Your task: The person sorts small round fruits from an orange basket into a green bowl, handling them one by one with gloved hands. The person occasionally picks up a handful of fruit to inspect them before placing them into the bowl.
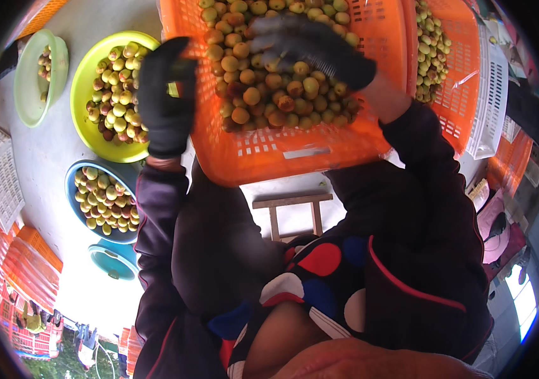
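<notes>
An orange plastic crate (260, 166) sits in front of me, lined with clear film. It holds many small round green-and-brown fruits (279, 102) that look like jujubes. My right hand (317, 49), in a black glove, is over these fruits with its fingers stretched out and blurred by motion. My left hand (167, 97), also black-gloved, is raised between the crate's left wall and a yellow-green basin (77, 99). A small yellow patch shows among its fingers; whether that is a held fruit or something behind cannot be told. More such fruits (118, 94) lie in that basin.
Left of me stand a blue basin of fruits (68, 189), a teal basin (101, 260) and a pale green basin (18, 90) with few fruits. A second orange crate (459, 61) and a white crate (490, 94) are at the right. A wooden stool (293, 201) shows between my legs.
</notes>
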`<state>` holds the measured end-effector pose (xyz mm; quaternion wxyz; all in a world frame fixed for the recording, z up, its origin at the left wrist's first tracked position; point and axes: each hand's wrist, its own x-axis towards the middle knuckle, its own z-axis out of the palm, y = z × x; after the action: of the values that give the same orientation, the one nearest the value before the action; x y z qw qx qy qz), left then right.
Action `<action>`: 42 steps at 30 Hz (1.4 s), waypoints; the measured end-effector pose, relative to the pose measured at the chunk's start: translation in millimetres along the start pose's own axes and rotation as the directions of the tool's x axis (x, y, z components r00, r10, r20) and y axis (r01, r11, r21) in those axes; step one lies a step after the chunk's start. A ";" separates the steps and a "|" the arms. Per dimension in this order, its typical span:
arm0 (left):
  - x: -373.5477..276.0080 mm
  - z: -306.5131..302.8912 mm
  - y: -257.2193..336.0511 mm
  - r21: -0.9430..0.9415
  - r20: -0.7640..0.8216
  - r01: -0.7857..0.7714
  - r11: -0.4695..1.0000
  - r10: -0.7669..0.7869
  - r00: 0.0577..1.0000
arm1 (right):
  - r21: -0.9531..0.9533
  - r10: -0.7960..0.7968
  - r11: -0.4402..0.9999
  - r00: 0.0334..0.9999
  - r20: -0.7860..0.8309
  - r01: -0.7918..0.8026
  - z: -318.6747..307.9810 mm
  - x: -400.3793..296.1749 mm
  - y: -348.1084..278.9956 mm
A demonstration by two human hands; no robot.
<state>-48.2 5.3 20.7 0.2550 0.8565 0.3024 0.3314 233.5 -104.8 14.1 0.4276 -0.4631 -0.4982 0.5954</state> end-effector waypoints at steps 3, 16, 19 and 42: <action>-21.1 -30.5 -47.9 0.158 -0.199 0.381 0.911 -0.349 0.916 | 0.220 0.208 0.966 0.907 -0.366 -0.133 -58.6 -16.7 7.6; 33.3 27.3 -13.1 0.135 -0.081 -0.012 0.991 0.023 0.996 | -0.982 0.187 0.161 0.980 -0.070 -0.101 29.2 -49.2 49.3; 35.0 35.0 0.4 0.175 -0.081 0.133 0.976 -0.120 0.989 | -0.922 0.407 0.386 0.901 0.148 -0.023 22.8 -55.2 17.4; 27.7 43.0 10.5 0.334 0.262 -0.180 0.925 0.092 0.961 | -0.615 0.214 0.749 0.969 -0.123 -0.244 -9.0 12.7 51.8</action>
<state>3.0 6.9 10.9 0.1074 0.9412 0.2635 0.1819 237.2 -97.8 -39.5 0.1843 -0.6493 -0.5973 0.4332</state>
